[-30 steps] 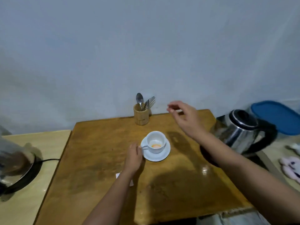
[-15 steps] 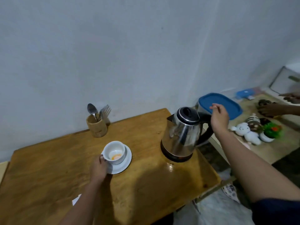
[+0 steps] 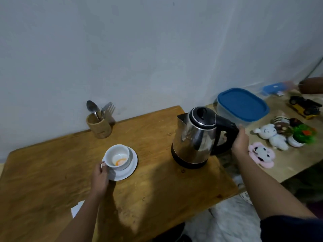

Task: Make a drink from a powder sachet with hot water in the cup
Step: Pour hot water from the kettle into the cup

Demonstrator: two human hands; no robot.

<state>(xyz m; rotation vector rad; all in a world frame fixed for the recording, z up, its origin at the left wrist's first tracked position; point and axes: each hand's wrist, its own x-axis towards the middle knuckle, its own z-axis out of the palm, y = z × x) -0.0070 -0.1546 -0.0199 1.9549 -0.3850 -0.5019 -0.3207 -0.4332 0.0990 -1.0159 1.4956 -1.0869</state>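
A: Cup (image 3: 117, 157) first. White, sitting on its saucer (image 3: 130, 167) mid-table, orange powder in the bottom, no water in it yet.

B: Our left hand (image 3: 100, 179)?

A: Pinching the cup's handle, heel down on the wooden table (image 3: 52, 165) — steadying it, we'd say.

B: And what's new?

A: Half a second ago our right hand (image 3: 240, 141) only hovered at the top of the kettle's handle. It has dropped and closed around the black grip. The kettle (image 3: 195, 137) stands just where it did (lid shut, base flat on the table's right end, spout toward the cup).

B: So the pour is next?

A: Our read — sachet step looks finished, and what remains is the lift and tilt over the cup. Spoons wait in the wooden holder (image 3: 98, 127) by the wall for stirring.
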